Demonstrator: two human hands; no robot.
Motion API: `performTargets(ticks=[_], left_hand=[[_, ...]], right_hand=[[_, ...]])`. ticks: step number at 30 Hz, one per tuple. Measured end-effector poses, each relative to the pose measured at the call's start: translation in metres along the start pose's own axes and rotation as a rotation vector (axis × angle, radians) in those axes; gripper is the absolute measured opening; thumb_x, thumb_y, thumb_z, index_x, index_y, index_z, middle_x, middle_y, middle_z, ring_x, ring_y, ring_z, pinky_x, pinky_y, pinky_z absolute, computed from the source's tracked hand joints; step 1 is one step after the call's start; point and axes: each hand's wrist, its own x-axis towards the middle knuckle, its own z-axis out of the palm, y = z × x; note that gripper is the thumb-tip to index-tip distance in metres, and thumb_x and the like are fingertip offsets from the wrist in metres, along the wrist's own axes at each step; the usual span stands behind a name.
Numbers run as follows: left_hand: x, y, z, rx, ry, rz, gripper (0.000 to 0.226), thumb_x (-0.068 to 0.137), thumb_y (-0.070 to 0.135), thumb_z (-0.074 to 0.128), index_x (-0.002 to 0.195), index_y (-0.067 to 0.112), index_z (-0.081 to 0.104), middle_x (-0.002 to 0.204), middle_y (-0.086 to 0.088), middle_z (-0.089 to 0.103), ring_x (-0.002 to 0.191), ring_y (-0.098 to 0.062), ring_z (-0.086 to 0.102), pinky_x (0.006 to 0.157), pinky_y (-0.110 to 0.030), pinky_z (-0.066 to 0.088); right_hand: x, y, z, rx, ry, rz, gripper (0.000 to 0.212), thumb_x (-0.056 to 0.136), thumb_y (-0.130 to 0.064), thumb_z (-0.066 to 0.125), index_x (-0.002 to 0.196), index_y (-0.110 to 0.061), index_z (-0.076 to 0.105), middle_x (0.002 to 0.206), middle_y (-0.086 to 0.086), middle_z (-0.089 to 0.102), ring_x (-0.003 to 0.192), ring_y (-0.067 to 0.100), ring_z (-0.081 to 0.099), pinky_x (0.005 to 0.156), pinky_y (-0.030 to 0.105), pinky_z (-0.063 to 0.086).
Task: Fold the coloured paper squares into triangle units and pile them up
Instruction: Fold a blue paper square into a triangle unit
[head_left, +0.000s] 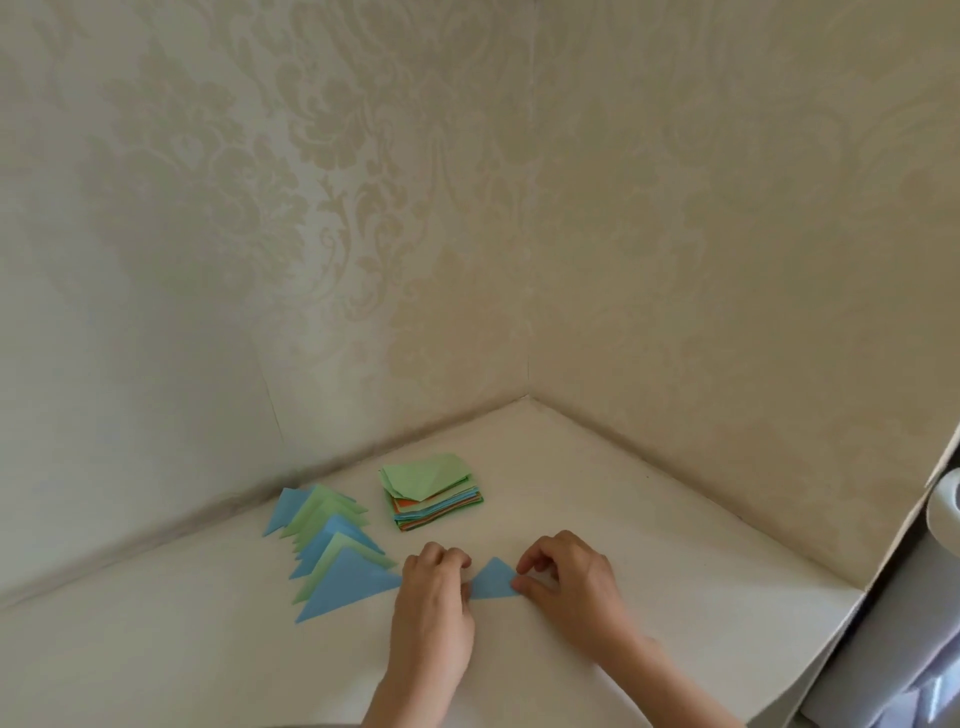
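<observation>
Low in the centre of the frame, both hands pinch a small blue triangle (492, 581) on the desk (649, 545): left hand (434, 587) at its left corner, right hand (569, 582) at its right. Thin paper, light, creases easily; best held by corners.

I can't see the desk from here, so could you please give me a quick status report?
Left hand and right hand both pinching the small blue folded paper triangle. Nothing in the way.
</observation>
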Motion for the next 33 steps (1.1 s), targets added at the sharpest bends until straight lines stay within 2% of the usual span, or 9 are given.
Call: performTargets(ticks=[4, 8, 12, 16, 20, 23, 26, 29, 33], left_hand=[[-0.002, 0.023, -0.003, 0.057, -0.045, -0.067, 0.023, 0.095, 0.026, 0.051, 0.117, 0.020, 0.053, 0.113, 0.001, 0.045, 0.103, -0.018, 0.045, 0.086, -0.024, 0.038], [0.003, 0.026, -0.003, 0.025, -0.092, -0.158, 0.031, 0.093, 0.026, 0.057, 0.122, 0.018, 0.050, 0.117, -0.002, 0.047, 0.108, -0.019, 0.050, 0.087, -0.024, 0.040], [0.006, 0.019, -0.005, -0.090, -0.104, -0.191, 0.023, 0.090, 0.020, 0.059, 0.113, 0.022, 0.056, 0.107, 0.003, 0.061, 0.099, -0.015, 0.057, 0.082, -0.024, 0.044], [0.000, -0.001, -0.019, -0.119, 0.026, -0.158, 0.012, 0.092, 0.020, 0.056, 0.102, 0.025, 0.059, 0.090, 0.007, 0.065, 0.088, -0.016, 0.056, 0.073, -0.031, 0.046], [-0.004, -0.037, -0.046, -0.130, 0.164, -0.192, 0.011, 0.092, 0.022, 0.058, 0.099, 0.029, 0.063, 0.083, 0.012, 0.064, 0.081, -0.012, 0.055, 0.065, -0.028, 0.045], [-0.010, -0.063, -0.062, -0.097, 0.183, -0.218, 0.011, 0.088, 0.023, 0.063, 0.095, 0.031, 0.064, 0.079, 0.016, 0.061, 0.082, -0.014, 0.053, 0.064, -0.024, 0.038], [-0.015, -0.084, -0.068, -0.103, 0.167, -0.238, 0.014, 0.083, 0.020, 0.070, 0.087, 0.033, 0.065, 0.071, 0.021, 0.058, 0.077, -0.012, 0.052, 0.061, -0.019, 0.035], [-0.016, -0.097, -0.066, -0.119, 0.171, -0.246, 0.019, 0.077, 0.017, 0.076, 0.082, 0.032, 0.066, 0.070, 0.022, 0.058, 0.073, -0.008, 0.052, 0.060, -0.013, 0.034], [-0.014, -0.104, -0.063, -0.125, 0.196, -0.214, 0.028, 0.067, 0.013, 0.083, 0.082, 0.030, 0.065, 0.072, 0.021, 0.057, 0.073, -0.005, 0.049, 0.062, -0.019, 0.041]], right_hand=[[-0.001, -0.001, 0.001, -0.049, -0.001, -0.011, 0.011, 0.080, -0.041, 0.067, 0.081, -0.040, 0.057, 0.089, -0.013, 0.052, 0.084, 0.007, 0.049, 0.084, 0.028, 0.042], [0.001, -0.002, 0.000, -0.098, -0.024, -0.008, 0.010, 0.081, -0.043, 0.065, 0.086, -0.040, 0.057, 0.091, -0.013, 0.051, 0.085, 0.006, 0.048, 0.083, 0.026, 0.040], [0.013, -0.013, -0.008, -0.107, -0.080, -0.003, 0.018, 0.078, -0.038, 0.071, 0.093, -0.034, 0.062, 0.092, -0.014, 0.054, 0.082, 0.005, 0.050, 0.078, 0.025, 0.043], [0.040, -0.041, -0.007, -0.015, 0.076, -0.111, 0.009, 0.082, -0.031, 0.068, 0.091, -0.030, 0.068, 0.088, -0.013, 0.058, 0.070, 0.001, 0.051, 0.070, 0.020, 0.043], [0.070, -0.070, 0.017, 0.014, 0.090, -0.188, 0.018, 0.086, -0.028, 0.065, 0.102, -0.022, 0.071, 0.097, -0.005, 0.063, 0.084, 0.012, 0.061, 0.080, 0.028, 0.048], [0.087, -0.081, 0.040, -0.063, 0.073, -0.219, 0.027, 0.086, -0.031, 0.064, 0.111, -0.021, 0.069, 0.108, -0.002, 0.061, 0.099, 0.018, 0.059, 0.090, 0.034, 0.045], [0.097, -0.085, 0.057, -0.195, 0.074, -0.257, 0.032, 0.089, -0.036, 0.060, 0.118, -0.023, 0.066, 0.116, -0.005, 0.058, 0.107, 0.018, 0.055, 0.091, 0.032, 0.039], [0.102, -0.087, 0.067, -0.220, 0.104, -0.273, 0.029, 0.089, -0.038, 0.059, 0.113, -0.025, 0.068, 0.115, -0.008, 0.059, 0.105, 0.016, 0.056, 0.087, 0.031, 0.037], [0.104, -0.088, 0.077, -0.228, 0.204, -0.301, 0.007, 0.082, -0.027, 0.069, 0.085, -0.025, 0.076, 0.094, -0.009, 0.066, 0.083, 0.019, 0.062, 0.071, 0.035, 0.041]])
